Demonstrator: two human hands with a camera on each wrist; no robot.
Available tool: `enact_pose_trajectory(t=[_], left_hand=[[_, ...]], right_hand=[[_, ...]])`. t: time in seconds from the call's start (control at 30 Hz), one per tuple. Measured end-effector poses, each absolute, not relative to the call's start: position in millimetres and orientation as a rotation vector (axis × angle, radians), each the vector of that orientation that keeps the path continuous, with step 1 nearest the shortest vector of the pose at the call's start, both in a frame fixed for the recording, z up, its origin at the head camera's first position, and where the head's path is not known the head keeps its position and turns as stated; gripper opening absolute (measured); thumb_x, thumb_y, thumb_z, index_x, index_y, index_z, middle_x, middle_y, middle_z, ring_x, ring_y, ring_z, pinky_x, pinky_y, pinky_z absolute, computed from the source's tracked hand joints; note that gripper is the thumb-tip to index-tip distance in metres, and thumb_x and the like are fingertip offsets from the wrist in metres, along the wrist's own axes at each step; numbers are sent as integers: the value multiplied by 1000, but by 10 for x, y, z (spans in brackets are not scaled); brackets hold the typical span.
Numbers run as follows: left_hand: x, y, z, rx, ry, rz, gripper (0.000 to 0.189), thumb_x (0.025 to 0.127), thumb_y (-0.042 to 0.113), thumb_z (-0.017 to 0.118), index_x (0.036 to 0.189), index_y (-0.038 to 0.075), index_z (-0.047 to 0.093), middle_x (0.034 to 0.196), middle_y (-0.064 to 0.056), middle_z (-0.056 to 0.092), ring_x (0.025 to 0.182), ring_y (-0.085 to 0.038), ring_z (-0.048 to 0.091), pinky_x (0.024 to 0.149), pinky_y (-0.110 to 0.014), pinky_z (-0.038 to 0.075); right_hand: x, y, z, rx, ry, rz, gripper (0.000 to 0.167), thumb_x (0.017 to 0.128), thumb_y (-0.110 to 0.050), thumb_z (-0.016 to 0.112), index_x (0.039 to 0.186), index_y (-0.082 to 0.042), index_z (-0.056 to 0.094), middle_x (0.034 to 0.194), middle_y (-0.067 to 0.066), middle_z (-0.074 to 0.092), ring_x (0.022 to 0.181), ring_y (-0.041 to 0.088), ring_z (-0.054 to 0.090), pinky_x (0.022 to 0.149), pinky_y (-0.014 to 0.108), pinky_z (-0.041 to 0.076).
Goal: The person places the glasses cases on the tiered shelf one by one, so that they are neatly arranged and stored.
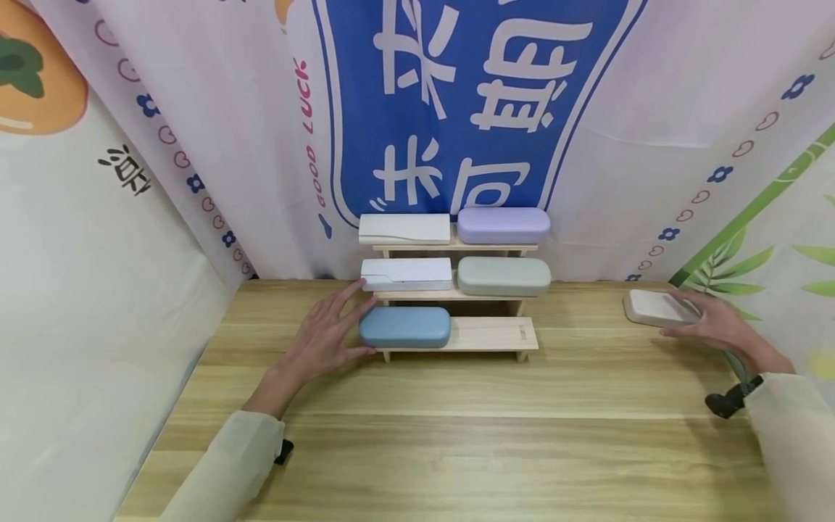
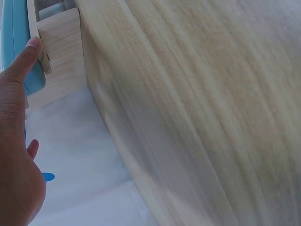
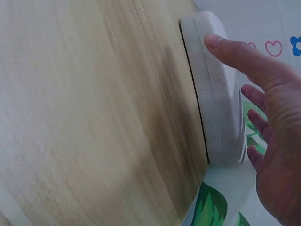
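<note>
At the left end of a three-tier wooden stand [image 1: 489, 333] is my left hand [image 1: 326, 333], fingers spread. Its thumb lies by the lowest board and the blue glasses case [image 1: 404, 327]; the fingertips reach toward the middle tier. In the left wrist view, the thumb overlaps the blue case and the board's edge. Far to the right, an off-white glasses case [image 1: 655, 307] lies on the table, with my right hand [image 1: 714, 322] over its right end. The right wrist view shows the thumb at the case's near side and loosely bent fingers beyond; firm contact cannot be made out.
On the top tier sit a white case [image 1: 404, 229] and a lilac case [image 1: 504, 225]. The middle tier bears another white case [image 1: 406, 274] and a grey-green case [image 1: 504, 276]. Behind the wooden table [image 1: 457, 449] hangs a printed curtain [image 1: 626, 145].
</note>
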State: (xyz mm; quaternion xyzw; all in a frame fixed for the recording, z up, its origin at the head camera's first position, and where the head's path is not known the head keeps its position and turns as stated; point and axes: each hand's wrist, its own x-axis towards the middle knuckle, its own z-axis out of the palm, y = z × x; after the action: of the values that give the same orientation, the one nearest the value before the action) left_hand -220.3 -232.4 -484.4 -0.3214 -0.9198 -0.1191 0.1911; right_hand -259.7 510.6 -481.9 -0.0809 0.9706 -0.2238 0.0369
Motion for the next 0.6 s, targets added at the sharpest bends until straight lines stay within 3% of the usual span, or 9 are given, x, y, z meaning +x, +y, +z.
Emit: enact_pose_trajectory(t=[0.6], left_hand=[[-2208,-2338,-4835,-901,-2594,-326,103,77,53,93,162,20,45,177,-8,18,145,-43,45,116,-66,42]], right_hand=[[-2611,5109,-4860,-158,2951,-694,104,84,-39,90,159,7,34,158,47,25,139,72,24,105,85,26]])
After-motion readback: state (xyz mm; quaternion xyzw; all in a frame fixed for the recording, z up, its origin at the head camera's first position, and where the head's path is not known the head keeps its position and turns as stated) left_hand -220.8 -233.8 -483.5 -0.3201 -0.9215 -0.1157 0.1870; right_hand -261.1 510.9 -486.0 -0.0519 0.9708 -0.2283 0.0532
